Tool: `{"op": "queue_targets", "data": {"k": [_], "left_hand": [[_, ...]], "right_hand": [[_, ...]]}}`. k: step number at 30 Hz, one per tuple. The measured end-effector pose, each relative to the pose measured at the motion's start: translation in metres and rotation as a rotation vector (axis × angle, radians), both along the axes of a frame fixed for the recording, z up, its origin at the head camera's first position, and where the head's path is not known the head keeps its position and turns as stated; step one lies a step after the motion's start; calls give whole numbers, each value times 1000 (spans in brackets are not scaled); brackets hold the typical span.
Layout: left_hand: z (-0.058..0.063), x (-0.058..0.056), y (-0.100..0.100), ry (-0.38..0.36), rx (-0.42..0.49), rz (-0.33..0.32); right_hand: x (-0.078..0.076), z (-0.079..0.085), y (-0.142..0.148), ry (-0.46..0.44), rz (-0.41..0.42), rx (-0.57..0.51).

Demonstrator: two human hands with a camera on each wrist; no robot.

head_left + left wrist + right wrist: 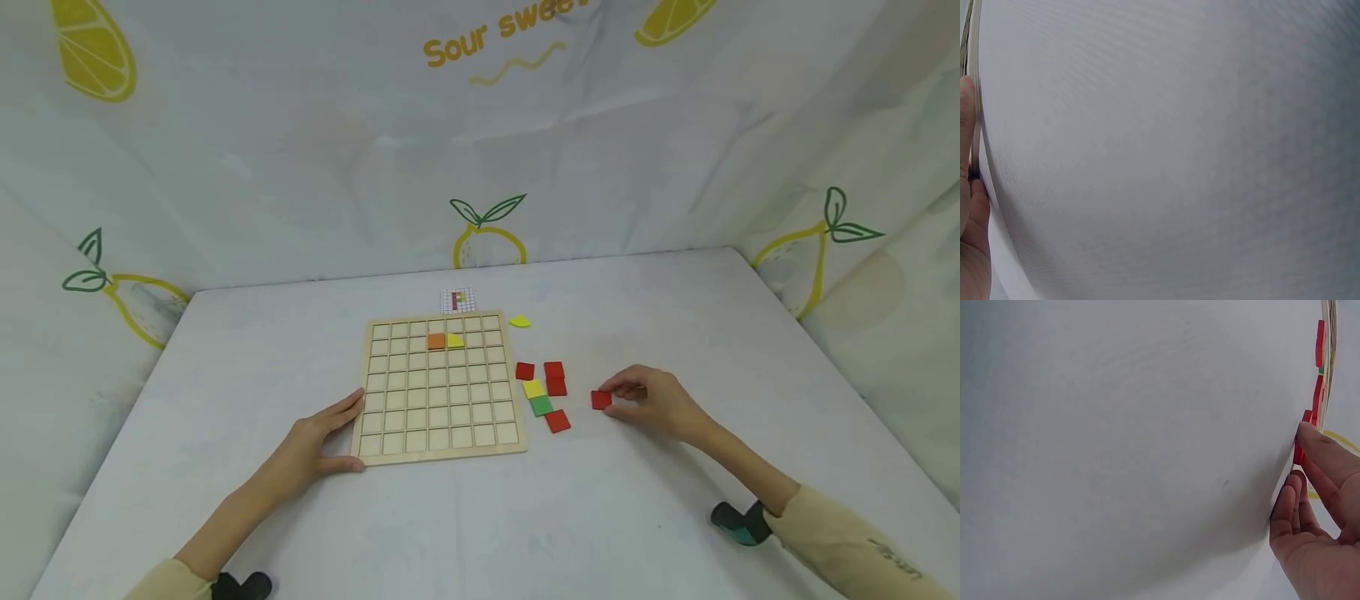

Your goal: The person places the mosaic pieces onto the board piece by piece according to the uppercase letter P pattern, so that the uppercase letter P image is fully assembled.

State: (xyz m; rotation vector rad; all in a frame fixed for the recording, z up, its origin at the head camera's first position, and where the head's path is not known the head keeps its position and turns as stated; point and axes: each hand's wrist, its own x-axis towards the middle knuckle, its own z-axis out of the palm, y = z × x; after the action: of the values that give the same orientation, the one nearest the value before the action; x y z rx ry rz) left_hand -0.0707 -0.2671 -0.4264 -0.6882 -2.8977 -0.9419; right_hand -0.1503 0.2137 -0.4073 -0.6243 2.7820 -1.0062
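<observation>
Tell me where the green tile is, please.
In the head view, the green tile lies right of the board, between a yellow tile and a red tile.

White lemon-print cloth (300,167) around a pale tabletop (697,317)
From the head view's centre, orange "Sour sweet" lettering (507,27) runs at 12 o'clock over a yellow wavy line (517,63); one lemon slice (96,52) shows at 10 o'clock, a second slice (673,20) at 1; leafy lemon outlines appear at 9 o'clock (left outline (146,305)), 12 (middle outline (490,247)) and 3 (right outline (798,260)).
</observation>
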Motion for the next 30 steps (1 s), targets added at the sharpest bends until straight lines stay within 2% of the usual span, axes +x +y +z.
{"op": "queue_targets", "data": {"k": [10,17,22,30], "left_hand": [[1,0,0,-21,11,3],[0,0,0,-19,15,3],[-2,0,-1,0,19,0],[-1,1,-1,6,37,-4]], "right_hand": [[-3,1,4,-25,21,-33],[-6,0,9,-167,62,-156],[-3,0,2,-272,55,-269],[-3,9,-27,-328,11,-329]]}}
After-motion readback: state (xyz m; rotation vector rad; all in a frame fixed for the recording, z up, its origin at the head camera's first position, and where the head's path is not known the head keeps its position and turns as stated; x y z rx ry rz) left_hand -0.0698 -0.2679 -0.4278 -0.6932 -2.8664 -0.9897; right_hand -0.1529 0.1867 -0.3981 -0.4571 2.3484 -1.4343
